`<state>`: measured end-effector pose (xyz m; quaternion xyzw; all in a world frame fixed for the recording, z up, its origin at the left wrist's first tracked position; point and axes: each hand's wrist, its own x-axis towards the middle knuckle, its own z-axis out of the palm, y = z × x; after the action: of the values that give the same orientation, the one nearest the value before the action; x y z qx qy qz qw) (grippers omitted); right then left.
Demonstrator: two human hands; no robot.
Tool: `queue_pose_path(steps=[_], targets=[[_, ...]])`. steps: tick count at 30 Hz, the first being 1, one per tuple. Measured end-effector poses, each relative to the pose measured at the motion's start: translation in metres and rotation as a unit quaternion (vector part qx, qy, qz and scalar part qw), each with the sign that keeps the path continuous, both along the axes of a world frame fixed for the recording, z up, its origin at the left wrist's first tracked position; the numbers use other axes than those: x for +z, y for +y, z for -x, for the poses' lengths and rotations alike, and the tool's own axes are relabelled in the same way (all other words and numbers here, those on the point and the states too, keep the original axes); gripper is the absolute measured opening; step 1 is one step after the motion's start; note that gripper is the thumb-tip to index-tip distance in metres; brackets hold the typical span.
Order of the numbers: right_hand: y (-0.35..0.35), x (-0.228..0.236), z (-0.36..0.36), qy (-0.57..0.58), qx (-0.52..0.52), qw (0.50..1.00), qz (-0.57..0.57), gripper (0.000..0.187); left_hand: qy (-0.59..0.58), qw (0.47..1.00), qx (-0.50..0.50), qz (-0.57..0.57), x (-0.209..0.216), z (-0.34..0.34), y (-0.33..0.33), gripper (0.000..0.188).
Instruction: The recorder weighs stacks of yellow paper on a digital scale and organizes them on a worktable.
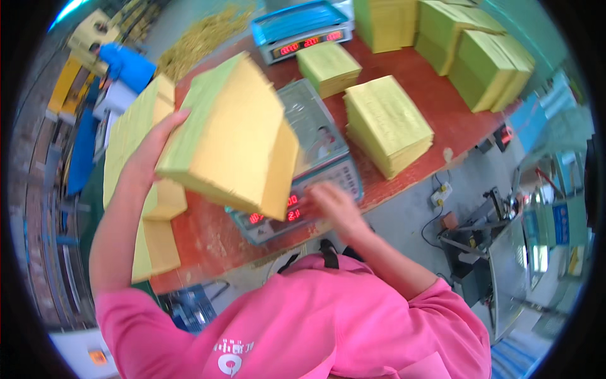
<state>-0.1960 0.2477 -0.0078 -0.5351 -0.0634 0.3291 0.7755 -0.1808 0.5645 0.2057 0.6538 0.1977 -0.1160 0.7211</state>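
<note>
A thick stack of yellow paper sheets (233,139) is tilted up above the near scale. My left hand (154,145) grips it at its left side, with the fingers partly hidden behind the paper. Just beyond the stack's lower right edge is my right hand (334,205), over the keypad end of the scale and smeared by motion. The digital scale (312,120) has a metal pan and a lit red display, partly covered by the raised stack. To the right of the scale, another yellow paper stack (388,120) lies on the red table (410,69).
A smaller paper stack (328,66) sits in front of a second scale with a blue tray (300,22). Tall yellow stacks (483,66) stand at the far right, and more stacks (129,136) line the left edge. A person in blue (129,66) is at the far left.
</note>
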Motion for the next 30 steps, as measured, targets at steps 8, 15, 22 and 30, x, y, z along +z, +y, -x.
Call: queue_pose_path(steps=[8, 15, 22, 30], targets=[[0.04, 0.005, 0.002, 0.162, 0.09, 0.967, -0.173, 0.041, -0.025, 0.999, 0.036, 0.008, -0.012, 0.028, -0.011, 0.049], [-0.041, 0.09, -0.032, -0.047, 0.057, 0.993, -0.095, 0.052, -0.144, 0.985, 0.088, 0.037, -0.001, 0.043, -0.037, 0.052], [-0.148, 0.153, -0.17, -0.135, -0.087, 0.973, -0.164, 0.043, -0.444, 0.882, 0.034, -0.156, 0.022, -0.08, -0.122, 0.045], [-0.254, 0.045, -0.315, 0.045, -0.077, 0.987, -0.135, 0.048, -0.119, 0.989, -0.017, 0.085, -0.026, -0.243, -0.322, 0.062]])
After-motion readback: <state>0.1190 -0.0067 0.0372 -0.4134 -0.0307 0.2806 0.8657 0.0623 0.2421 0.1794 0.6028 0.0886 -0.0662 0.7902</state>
